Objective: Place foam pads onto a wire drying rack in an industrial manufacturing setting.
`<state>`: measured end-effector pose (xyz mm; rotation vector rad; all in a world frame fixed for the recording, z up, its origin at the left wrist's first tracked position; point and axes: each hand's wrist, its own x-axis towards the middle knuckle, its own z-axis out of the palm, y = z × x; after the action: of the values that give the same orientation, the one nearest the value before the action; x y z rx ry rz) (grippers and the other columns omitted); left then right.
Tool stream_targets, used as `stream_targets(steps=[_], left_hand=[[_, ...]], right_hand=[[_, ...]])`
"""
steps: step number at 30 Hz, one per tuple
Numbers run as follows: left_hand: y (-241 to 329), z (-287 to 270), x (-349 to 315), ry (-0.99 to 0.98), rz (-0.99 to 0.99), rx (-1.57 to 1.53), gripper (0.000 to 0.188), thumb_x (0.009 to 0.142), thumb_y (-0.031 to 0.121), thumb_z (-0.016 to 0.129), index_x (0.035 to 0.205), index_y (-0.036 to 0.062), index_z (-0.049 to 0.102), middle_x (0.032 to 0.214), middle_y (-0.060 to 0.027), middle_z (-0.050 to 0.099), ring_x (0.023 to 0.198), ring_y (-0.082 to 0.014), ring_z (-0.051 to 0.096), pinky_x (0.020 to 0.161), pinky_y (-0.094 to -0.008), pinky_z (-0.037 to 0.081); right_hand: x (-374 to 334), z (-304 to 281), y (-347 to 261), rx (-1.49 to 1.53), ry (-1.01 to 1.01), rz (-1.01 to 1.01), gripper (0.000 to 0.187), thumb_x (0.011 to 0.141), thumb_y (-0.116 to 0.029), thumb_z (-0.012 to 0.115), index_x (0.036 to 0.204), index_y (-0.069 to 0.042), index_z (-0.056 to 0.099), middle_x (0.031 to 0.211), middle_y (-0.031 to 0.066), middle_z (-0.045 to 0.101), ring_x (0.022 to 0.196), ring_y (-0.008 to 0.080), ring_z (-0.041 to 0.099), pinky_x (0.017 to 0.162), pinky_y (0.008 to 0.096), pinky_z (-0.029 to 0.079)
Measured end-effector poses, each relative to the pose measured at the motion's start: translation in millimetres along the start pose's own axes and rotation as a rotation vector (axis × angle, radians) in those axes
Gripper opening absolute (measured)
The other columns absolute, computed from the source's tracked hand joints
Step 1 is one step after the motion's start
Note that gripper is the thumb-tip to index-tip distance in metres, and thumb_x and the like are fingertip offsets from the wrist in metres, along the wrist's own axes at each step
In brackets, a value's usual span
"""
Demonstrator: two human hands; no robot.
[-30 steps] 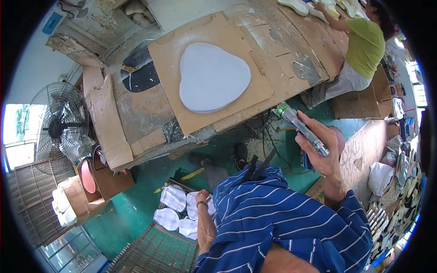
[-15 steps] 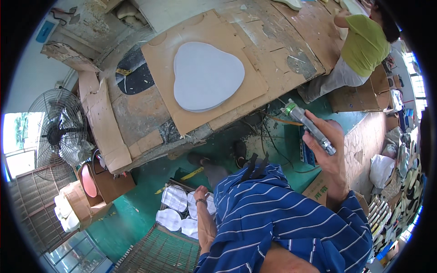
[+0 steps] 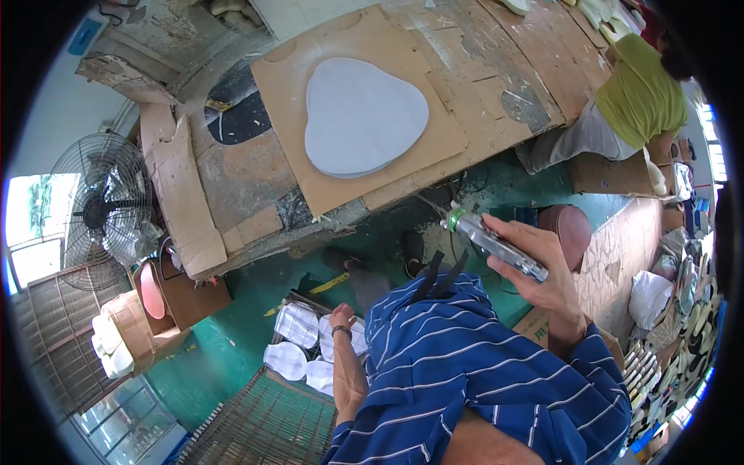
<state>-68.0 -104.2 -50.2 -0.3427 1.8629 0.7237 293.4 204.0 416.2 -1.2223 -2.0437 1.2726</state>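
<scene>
My right hand (image 3: 535, 260) is wrapped round a grey cylindrical hand tool (image 3: 500, 246) with a green collar and a thin metal tip. The tip points left, toward the front edge of the workbench (image 3: 473, 101). Low at my left side, my left hand (image 3: 342, 316) hangs with its fingers curled and nothing seen in them. Just beneath it, several white rounded pads (image 3: 297, 324) sit on a wire rack (image 3: 267, 422). On the bench, a white rounded-triangle pad (image 3: 364, 116) lies flat on a cardboard sheet (image 3: 291, 167).
A floor fan (image 3: 97, 209) stands left of the bench, above a cardboard box (image 3: 198, 302) with a pink piece. At the upper right a person in a green top (image 3: 643, 93) bends beside the bench. A round brown stool (image 3: 570, 232) is behind my right hand.
My right hand has swung left and slightly down with the tool, uncovering the brown stool. My left hand has risen slightly. The person in green has lowered an arm toward the box.
</scene>
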Motion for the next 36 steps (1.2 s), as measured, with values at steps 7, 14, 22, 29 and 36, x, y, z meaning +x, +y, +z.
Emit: stream_targets(steps=[7,14,22,29,36], left_hand=[[-13.0,-5.1,-15.0,-0.008,-0.015,-0.014,0.034,0.092,0.018,0.063,0.125,0.0076,0.062,0.104,-0.0105,0.07,0.095,-0.0274,0.069,0.076,-0.0458,0.059],[-8.3,-5.4,-12.9,0.016,-0.06,0.021,0.034,0.092,0.02,0.065,0.124,0.008,0.063,0.106,-0.01,0.071,0.098,-0.0268,0.069,0.08,-0.0467,0.058],[12.0,15.7,-4.4,-0.01,-0.011,0.04,0.037,0.096,0.022,0.063,0.13,0.0083,0.058,0.117,-0.0137,0.069,0.105,-0.03,0.067,0.089,-0.0502,0.055],[29.2,26.6,4.3,-0.035,0.058,0.011,0.035,0.093,0.017,0.067,0.126,0.007,0.062,0.104,-0.0108,0.071,0.093,-0.0257,0.07,0.075,-0.0436,0.058],[19.0,22.7,2.9,-0.051,0.045,0.094,0.035,0.096,0.021,0.065,0.128,0.0079,0.06,0.108,-0.0091,0.07,0.093,-0.0229,0.068,0.078,-0.0431,0.059]], right_hand=[[35.4,9.2,10.3,-0.035,0.29,-0.098,0.051,0.082,0.003,0.073,0.132,0.002,0.059,0.096,0.0167,0.067,0.081,0.0265,0.066,0.073,0.0307,0.05],[21.2,-3.6,16.8,-0.108,0.387,0.007,0.048,0.084,0.0,0.072,0.131,0.001,0.061,0.096,0.0156,0.067,0.079,0.0234,0.064,0.073,0.0305,0.049],[-0.4,-30.2,3.8,-0.291,0.266,0.072,0.05,0.083,-0.001,0.073,0.131,0.0,0.061,0.103,0.0187,0.068,0.086,0.0275,0.067,0.078,0.0321,0.05],[-3.4,-32.4,-2.9,-0.238,0.288,-0.069,0.053,0.081,0.002,0.073,0.133,-0.001,0.06,0.101,0.0186,0.068,0.086,0.0281,0.067,0.077,0.0322,0.051],[-4.6,-27.4,1.9,-0.182,0.185,-0.041,0.057,0.079,0.003,0.073,0.134,0.0,0.059,0.098,0.0183,0.068,0.083,0.0295,0.067,0.074,0.0325,0.051]])
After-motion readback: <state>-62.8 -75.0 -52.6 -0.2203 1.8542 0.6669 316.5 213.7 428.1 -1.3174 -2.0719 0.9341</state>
